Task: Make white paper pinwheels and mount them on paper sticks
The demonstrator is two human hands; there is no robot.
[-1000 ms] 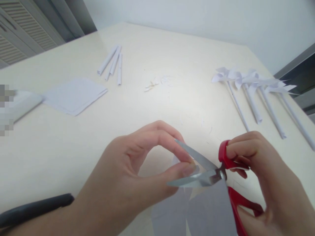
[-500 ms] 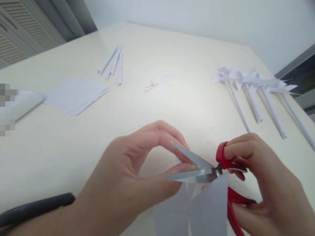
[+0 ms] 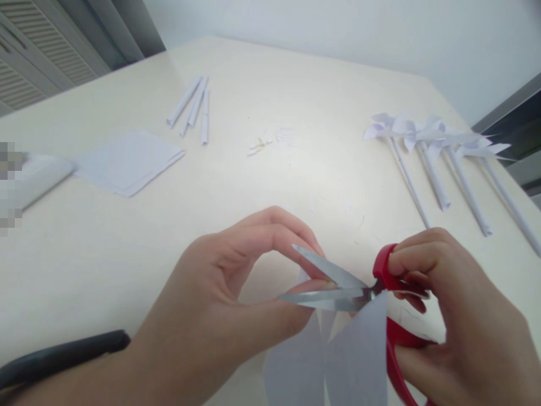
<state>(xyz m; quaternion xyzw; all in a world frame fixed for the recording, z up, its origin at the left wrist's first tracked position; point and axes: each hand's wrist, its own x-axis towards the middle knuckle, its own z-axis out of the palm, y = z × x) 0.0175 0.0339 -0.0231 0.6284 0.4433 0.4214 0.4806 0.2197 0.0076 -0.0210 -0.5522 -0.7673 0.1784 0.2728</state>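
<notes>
Red-handled scissors (image 3: 382, 270) are gripped in my right hand (image 3: 469, 316), fingers through the loops. Their blades are parted and point left, across the fingertips of my left hand (image 3: 236, 287). Between thumb and fingers, my left hand pinches a white sheet of paper (image 3: 359, 355) that has slits in it and hangs toward me. One corner of the paper stands up beside the scissors' pivot. Part of the sheet is hidden behind the blades and my left thumb.
Several paper pinwheels (image 3: 435, 138) on rolled sticks lie at the right. Rolled paper tubes (image 3: 194, 110) lie at the back, with a stack of paper squares (image 3: 131, 160) in front. Small paper scraps (image 3: 270, 142) dot the white table (image 3: 228, 186). A dark band (image 3: 63, 358) crosses my left forearm.
The scissors and my right hand have shifted very slightly, and the lower blade sits a little higher. My left hand keeps its pinch on the paper.
</notes>
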